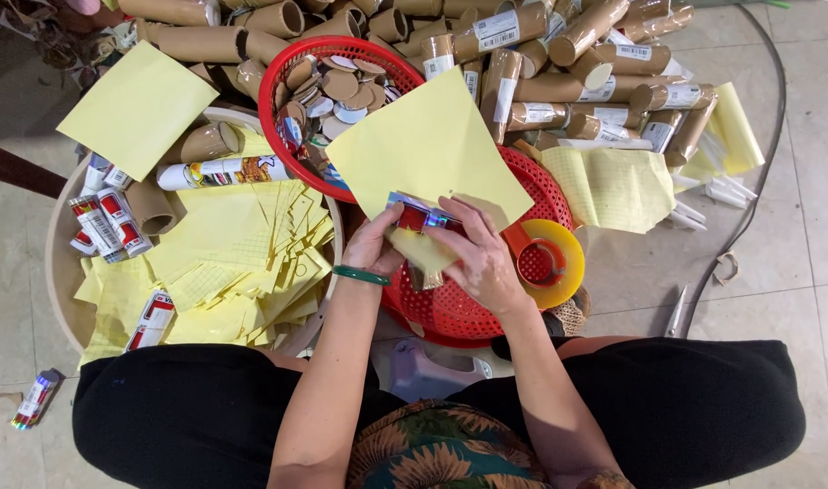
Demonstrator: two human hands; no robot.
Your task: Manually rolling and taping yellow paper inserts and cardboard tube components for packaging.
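My left hand (370, 244) and my right hand (482, 258) together hold a brown cardboard tube (423, 258) over a red basket (450, 312). A shiny red and blue printed label (420, 215) lies across the tube's upper end with a pale yellow backing sheet (423, 149) still attached behind it. The fingers of my right hand press on the label. A green bangle (360, 275) is on my left wrist.
A round tray (61, 263) at left holds yellow backing sheets (233, 263) and labelled tubes (110, 222). A red basket of round caps (332, 86) sits behind. Bare cardboard tubes (559, 81) pile at the back. An orange tape dispenser (545, 263) and scissors (676, 312) lie to the right.
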